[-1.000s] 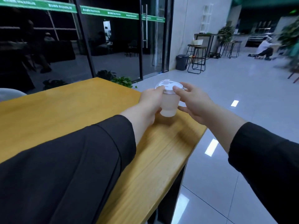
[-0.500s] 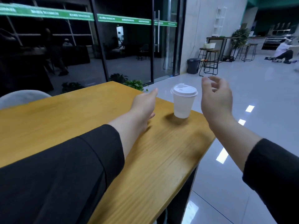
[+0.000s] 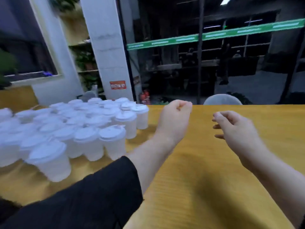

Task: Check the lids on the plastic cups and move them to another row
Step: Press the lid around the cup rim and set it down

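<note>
- A black sleeve (image 3: 79, 200) crosses the near edge of the wooden desk (image 3: 206, 187), covering the left forearm.
- The left hand (image 3: 175, 121) hangs above the desk just right of the cups, fingers loosely curled, its grip empty.
- The right hand (image 3: 236, 128) hangs over bare wood well right of the cups, fingers loosely bent, nothing in its grip either.
- The plastic cups (image 3: 69, 134), white and translucent, stand packed together on the left of the desk, each with a lid (image 3: 112, 132) on top; motion blur hides whether any lid sits unevenly.
- They look empty, so I judge them very light and easy to tip. The walls are likely thin and will buckle under a hard squeeze, and smooth plastic may slip.
- The best hold is probably round the upper wall just under the rim, where the lid stiffens it, with the other hand pressing the lid's edge to test the seal.
- The nearest cup at the right edge of the cluster (image 3: 115, 142) is the easiest to lift without knocking neighbours.
- Beyond the desk stand a chair back (image 3: 222, 100), a white pillar (image 3: 107, 47) and dark glass.
</note>
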A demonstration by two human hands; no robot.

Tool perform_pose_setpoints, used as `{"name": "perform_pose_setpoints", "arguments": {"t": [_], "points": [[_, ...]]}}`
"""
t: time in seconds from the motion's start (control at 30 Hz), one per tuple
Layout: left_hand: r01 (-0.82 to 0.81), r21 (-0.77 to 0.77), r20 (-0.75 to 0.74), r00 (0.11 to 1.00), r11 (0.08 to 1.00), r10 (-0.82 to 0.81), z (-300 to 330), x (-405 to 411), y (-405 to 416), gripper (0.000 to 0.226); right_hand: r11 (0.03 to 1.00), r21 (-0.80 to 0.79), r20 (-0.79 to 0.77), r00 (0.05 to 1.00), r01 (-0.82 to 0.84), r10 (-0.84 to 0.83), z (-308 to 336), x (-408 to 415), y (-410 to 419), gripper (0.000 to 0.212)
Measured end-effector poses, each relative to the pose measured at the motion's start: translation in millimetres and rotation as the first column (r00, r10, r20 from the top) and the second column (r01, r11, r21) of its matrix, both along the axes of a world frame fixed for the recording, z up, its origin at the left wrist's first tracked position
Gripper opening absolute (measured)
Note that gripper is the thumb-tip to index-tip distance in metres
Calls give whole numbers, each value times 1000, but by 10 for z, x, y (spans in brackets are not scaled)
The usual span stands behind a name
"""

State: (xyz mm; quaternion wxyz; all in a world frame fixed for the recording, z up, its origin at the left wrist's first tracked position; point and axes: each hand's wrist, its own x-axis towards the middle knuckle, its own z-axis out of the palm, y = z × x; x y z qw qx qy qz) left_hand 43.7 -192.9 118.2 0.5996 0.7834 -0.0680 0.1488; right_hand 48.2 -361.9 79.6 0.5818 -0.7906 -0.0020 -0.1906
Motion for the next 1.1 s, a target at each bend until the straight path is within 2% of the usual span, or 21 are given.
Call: {"name": "perform_pose_setpoints", "arguments": {"t": [0.07, 0.17, 0.3, 0.4, 0.43, 0.5, 0.57, 0.63, 0.7, 0.8, 0.9, 0.97, 1.0, 1.1], "points": [[-137, 16, 29, 990, 990, 136, -26, -173, 714, 21, 991, 2, -3, 991, -132, 132, -35, 66, 768, 18], [-313, 44, 21, 950, 949, 313, -221, -437, 1527, 22, 969, 37, -14, 970, -244, 245, -182, 130, 1718, 19], [-381, -23, 13, 924, 924, 381, -668, -678, 2019, 25, 945, 115, -45, 949, -306, 312, -438, 240, 2472, 24], [-385, -100, -102, 921, 917, 376, -1011, -618, 2132, 9, 933, 170, -105, 936, -316, 336, -579, 365, 2694, 40], [-374, -134, -169, 921, 917, 351, -1100, -562, 2135, 8, 933, 172, -121, 933, -315, 338, -604, 400, 2725, 44], [-356, -143, -246, 916, 923, 316, -1191, -471, 2118, 34, 908, 253, -135, 917, -334, 375, -614, 414, 2759, 44], [-317, -174, -231, 933, 932, 274, -1195, -382, 2103, 45, 851, 381, -143, 887, -361, 440, -611, 397, 2769, 42], [-236, -225, -201, 961, 945, 192, -1117, -324, 2070, 39, 823, 425, -144, 870, -377, 472, -597, 370, 2754, 41], [-180, -265, -185, 974, 947, 133, -1075, -248, 2020, 38, 831, 396, -128, 873, -390, 471, -591, 335, 2702, 40], [-148, -256, -203, 974, 955, 97, -938, -177, 1890, 36, 831, 424, -98, 895, -359, 436, -621, 265, 2493, 36], [-103, -261, -272, 962, 960, 29, -780, -29, 1641, 32, 843, 479, -81, 944, -245, 321, -579, 204, 2181, 46], [-71, -247, -293, 956, 966, -5, -714, 102, 1438, 33, 892, 421, -62, 976, -165, 209, -559, 188, 1936, 50], [-47, -225, -282, 959, 973, -19, -726, 191, 1331, 36, 915, 383, -63, 985, -123, 159, -555, 184, 1810, 57], [19, -180, -293, 953, 984, -72, -838, 496, 1040, 40, 943, 325, -73, 993, -68, 96, -631, 259, 1424, 110]]}}
